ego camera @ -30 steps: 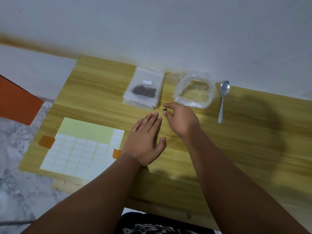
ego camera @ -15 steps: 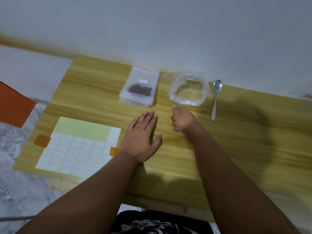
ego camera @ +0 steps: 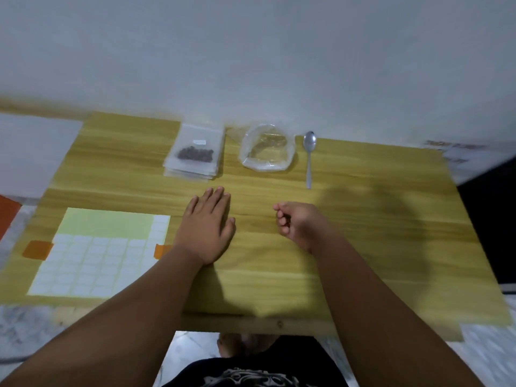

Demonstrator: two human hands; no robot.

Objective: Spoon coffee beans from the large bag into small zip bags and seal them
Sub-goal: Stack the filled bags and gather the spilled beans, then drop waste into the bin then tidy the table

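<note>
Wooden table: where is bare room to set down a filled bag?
Free: the wooden table right of the spoon and right hand; the far-left corner beyond the label sheet, beside the stack of small zip bags; the gap between left hand and right hand. Crowded: far edge, with stack, large clear bag and spoon side by side.
</note>
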